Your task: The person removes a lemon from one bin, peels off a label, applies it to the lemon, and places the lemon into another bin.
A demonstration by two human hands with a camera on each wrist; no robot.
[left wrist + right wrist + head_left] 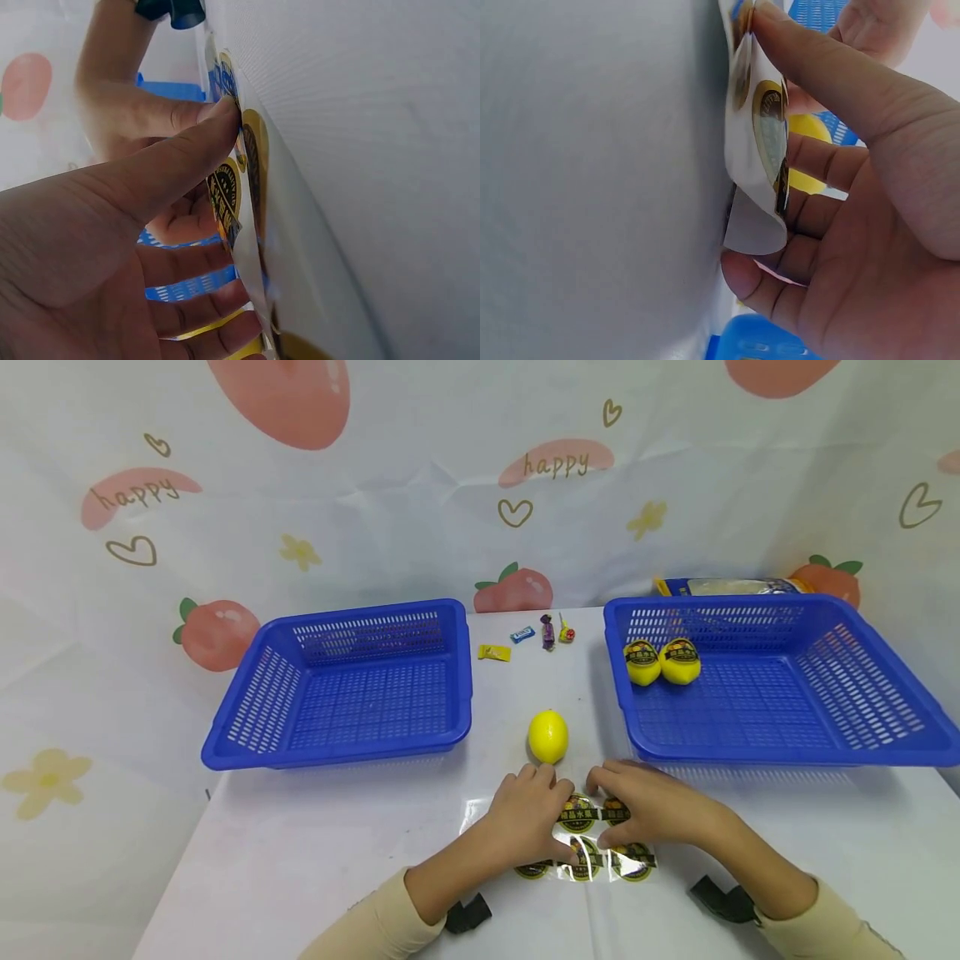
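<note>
A clear-backed sheet of round black-and-gold stickers (633,862) lies on the white table, bent up from it in both wrist views. My left hand (528,814) holds its left part, the thumb (214,124) on a sticker. On the other side my right hand (656,802) grips the sheet (754,225) near its curled edge, with the fingers around that edge. Both thumbs are close together. Just beyond the hands sits a plain yellow lemon (548,737), touched by neither hand. Parts of the sheet are hidden under the hands.
A blue basket (375,752) stands at the left. Another blue basket (750,753) at the right holds two lemons (680,662) with stickers on them. Small wrapped candies (495,652) and a lollipop (567,631) lie at the back. Behind the right basket is a package (735,587).
</note>
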